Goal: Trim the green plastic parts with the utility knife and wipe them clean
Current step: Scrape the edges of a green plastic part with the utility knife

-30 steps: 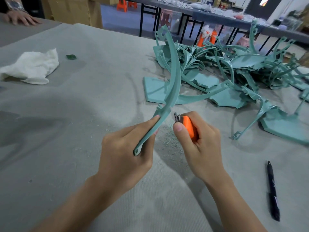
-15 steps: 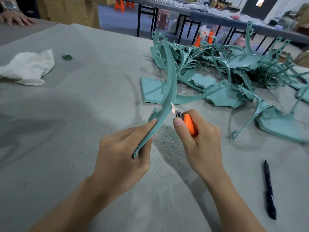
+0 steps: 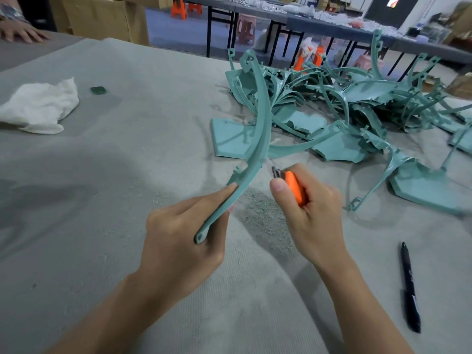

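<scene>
My left hand point(image 3: 178, 233) grips the lower end of a long curved green plastic part point(image 3: 258, 139), which arcs up and away over the table. My right hand point(image 3: 311, 215) is wrapped around an orange utility knife point(image 3: 293, 187). Its short blade tip points at the part's inner edge, just right of the curve, a small gap apart. A heap of similar green parts point(image 3: 357, 108) lies at the back right. A crumpled white cloth point(image 3: 40, 106) rests at the far left. Fine plastic shavings point(image 3: 263, 213) lie on the grey table cover below the knife.
A black pen point(image 3: 410, 287) lies at the right near the front. A small dark green scrap point(image 3: 98, 90) sits beside the cloth. Another person's hand point(image 3: 20, 33) rests on the table at the top left corner. Other tables and stools stand behind.
The knife blade touched the part's inner edge half a second ago; now it has drawn back slightly toward me. My left hand keeps the same hold on the part.
</scene>
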The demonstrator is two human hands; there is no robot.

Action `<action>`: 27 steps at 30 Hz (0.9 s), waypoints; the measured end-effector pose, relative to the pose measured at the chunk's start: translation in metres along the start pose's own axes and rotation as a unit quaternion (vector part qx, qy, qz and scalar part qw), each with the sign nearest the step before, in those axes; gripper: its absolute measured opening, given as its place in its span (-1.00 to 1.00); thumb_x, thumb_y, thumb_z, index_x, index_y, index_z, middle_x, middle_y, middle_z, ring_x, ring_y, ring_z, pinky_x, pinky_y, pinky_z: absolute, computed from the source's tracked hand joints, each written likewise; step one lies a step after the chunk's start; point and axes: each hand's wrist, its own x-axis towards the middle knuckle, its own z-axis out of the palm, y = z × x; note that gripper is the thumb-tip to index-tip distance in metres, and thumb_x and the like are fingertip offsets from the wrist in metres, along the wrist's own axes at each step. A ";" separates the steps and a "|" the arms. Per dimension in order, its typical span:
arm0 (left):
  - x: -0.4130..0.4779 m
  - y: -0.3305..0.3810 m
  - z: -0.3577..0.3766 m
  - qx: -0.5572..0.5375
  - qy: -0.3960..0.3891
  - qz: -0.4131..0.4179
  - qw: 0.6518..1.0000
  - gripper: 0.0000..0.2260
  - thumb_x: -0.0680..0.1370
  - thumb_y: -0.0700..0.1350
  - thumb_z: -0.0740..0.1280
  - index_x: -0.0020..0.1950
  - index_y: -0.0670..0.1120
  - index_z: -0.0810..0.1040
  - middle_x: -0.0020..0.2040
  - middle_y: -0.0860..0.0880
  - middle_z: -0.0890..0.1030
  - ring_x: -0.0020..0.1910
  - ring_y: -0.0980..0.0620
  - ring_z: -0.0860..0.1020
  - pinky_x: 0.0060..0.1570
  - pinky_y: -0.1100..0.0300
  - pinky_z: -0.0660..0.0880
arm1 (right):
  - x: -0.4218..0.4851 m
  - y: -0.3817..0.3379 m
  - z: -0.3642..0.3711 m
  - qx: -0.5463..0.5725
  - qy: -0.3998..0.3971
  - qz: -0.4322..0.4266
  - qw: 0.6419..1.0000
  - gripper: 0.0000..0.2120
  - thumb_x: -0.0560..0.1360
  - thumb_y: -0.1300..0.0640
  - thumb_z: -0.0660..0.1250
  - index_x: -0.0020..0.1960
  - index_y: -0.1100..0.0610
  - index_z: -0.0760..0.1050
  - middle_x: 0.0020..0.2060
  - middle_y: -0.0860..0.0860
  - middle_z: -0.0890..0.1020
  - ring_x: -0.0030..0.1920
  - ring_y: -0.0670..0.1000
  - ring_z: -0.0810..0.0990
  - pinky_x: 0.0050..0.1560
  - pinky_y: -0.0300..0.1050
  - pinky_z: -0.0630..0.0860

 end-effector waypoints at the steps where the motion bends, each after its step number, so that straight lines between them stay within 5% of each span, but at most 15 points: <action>1: 0.000 0.001 0.000 -0.004 0.004 -0.001 1.000 -0.81 0.49 -0.21 0.33 0.04 -0.21 0.67 -0.23 0.17 0.52 -0.29 0.18 0.47 -0.22 0.63 0.30 | 0.000 0.001 0.001 -0.006 -0.008 0.001 1.000 -0.50 0.59 -0.30 0.12 -0.25 0.10 0.35 -0.48 -0.07 0.31 -0.46 -0.09 0.32 -0.42 -0.32 0.19; 8: 0.004 0.006 -0.003 -0.056 -0.007 0.007 0.998 -0.82 0.52 -0.13 0.31 0.05 -0.16 0.63 -0.18 0.32 0.43 -0.34 0.26 0.41 -0.28 0.63 0.29 | 0.000 0.002 0.000 -0.006 0.000 0.006 1.000 -0.51 0.59 -0.31 0.11 -0.26 0.08 0.32 -0.49 -0.08 0.29 -0.47 -0.08 0.30 -0.43 -0.30 0.17; 19: 0.002 0.005 -0.003 -0.056 -0.019 0.030 0.998 -0.83 0.51 -0.16 0.33 0.07 -0.15 0.61 -0.28 0.21 0.50 -0.38 0.18 0.42 -0.36 0.54 0.33 | 0.004 0.004 0.002 -0.055 0.044 0.062 0.996 -0.60 0.58 -0.29 0.13 -0.27 -0.03 0.33 -0.51 -0.07 0.30 -0.48 -0.05 0.31 -0.46 -0.12 0.23; 24: -0.005 0.006 -0.001 -0.055 -0.057 0.069 0.994 -0.82 0.44 -0.28 0.42 0.03 -0.21 0.67 -0.29 0.03 0.65 -0.37 0.14 0.47 -0.33 0.46 0.39 | 0.013 0.016 -0.010 -0.069 0.100 0.120 0.985 -0.56 0.60 -0.23 0.15 -0.32 0.03 0.26 -0.50 -0.09 0.24 -0.49 -0.12 0.26 -0.44 -0.25 0.21; 27: -0.004 0.003 -0.001 -0.019 -0.069 0.089 0.993 -0.79 0.39 -0.34 0.43 0.02 -0.23 0.68 -0.24 0.01 0.67 -0.27 0.15 0.51 -0.18 0.54 0.38 | 0.014 0.016 -0.012 0.025 0.108 0.172 0.979 -0.47 0.57 -0.25 0.19 -0.28 0.20 0.33 -0.46 0.10 0.35 -0.44 -0.12 0.26 -0.38 -0.15 0.22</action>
